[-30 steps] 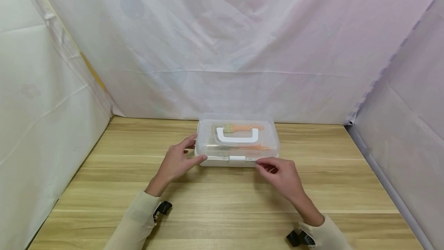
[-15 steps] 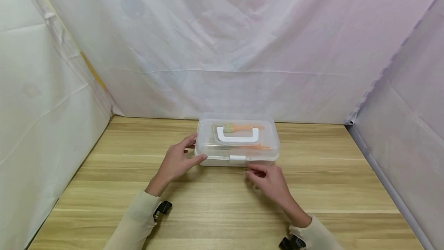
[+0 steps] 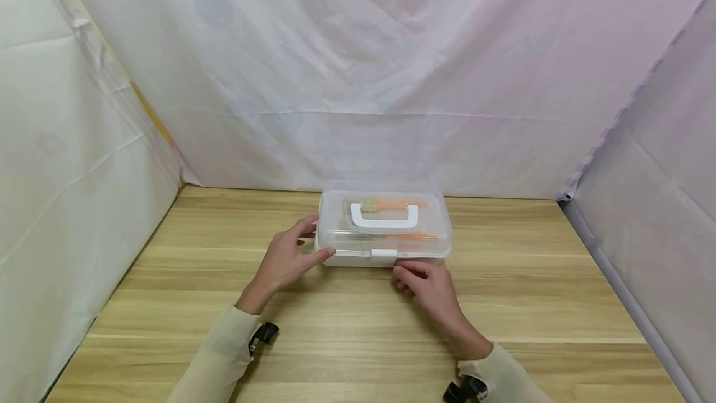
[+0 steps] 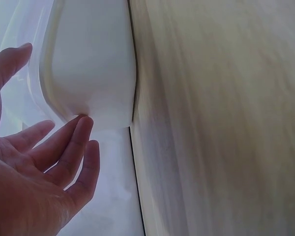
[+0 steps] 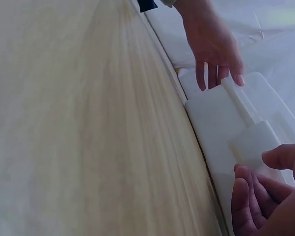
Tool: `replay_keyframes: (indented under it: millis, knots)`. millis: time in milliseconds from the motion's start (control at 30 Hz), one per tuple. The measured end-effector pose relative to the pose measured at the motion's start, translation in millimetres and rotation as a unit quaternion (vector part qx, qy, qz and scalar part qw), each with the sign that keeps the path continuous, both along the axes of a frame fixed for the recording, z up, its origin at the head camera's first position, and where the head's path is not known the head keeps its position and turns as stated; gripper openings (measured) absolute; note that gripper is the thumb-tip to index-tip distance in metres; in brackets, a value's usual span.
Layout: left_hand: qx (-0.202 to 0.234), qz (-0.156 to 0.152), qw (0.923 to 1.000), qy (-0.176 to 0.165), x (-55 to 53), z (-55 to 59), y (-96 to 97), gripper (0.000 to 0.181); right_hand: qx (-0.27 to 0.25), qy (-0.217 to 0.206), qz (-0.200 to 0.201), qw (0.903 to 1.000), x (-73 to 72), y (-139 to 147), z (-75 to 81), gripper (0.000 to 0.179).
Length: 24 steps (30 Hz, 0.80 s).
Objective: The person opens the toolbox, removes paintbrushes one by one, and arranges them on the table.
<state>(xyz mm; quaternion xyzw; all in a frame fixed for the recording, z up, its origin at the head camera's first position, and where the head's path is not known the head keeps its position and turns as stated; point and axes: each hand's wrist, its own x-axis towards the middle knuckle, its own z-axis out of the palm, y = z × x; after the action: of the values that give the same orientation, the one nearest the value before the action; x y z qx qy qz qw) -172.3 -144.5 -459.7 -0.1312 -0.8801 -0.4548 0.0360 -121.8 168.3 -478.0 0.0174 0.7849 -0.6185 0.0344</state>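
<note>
A clear-lidded plastic storage box [image 3: 347,262] stands closed at the back middle of the table, with a white handle [image 3: 384,224] on its lid. My left hand [image 3: 288,259] spans the box's left front corner, thumb on the lid's front edge. In the left wrist view the fingers of that left hand [image 4: 54,172] are spread, with fingertips at the box's end wall. At the box's front, the curled right hand [image 3: 429,285] has its thumb and fingertips at the lower right corner of the white latch [image 5: 255,142]. Through the lid show an orange-handled brush [image 3: 386,204] and another orange-handled item [image 3: 411,236].
The wood-grain table [image 3: 347,341] carries the box near its back edge. A pale cloth curtain [image 3: 358,79] hangs right behind it, with more cloth on the left [image 3: 67,173] and right [image 3: 671,142]. Black wrist cameras [image 3: 264,333] sit at both cuffs.
The right hand has moved left along the box's front to the latch, dipping lower midway and then rising slightly. The left hand and box stay essentially in place.
</note>
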Motion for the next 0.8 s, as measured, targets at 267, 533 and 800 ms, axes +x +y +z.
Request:
replay_keyframes:
  millis: [267, 533, 800]
  knots:
    - [-0.002, 0.001, 1.0, 0.009, 1.5, 1.4, 1.8, 0.081, -0.064, -0.024, -0.019, 0.9975, -6.0, -1.6, -7.5, 0.024]
    - [-0.014, 0.006, 0.9995, 0.027, 4.9, 3.2, 4.3, 0.079, -0.063, -0.013, -0.025, 0.9976, -9.4, -2.4, -10.8, 0.029]
    - [-0.026, 0.006, 0.9986, 0.046, 6.5, 3.2, 6.2, 0.075, -0.067, -0.014, -0.023, 0.9974, -10.9, -2.9, -8.5, 0.027]
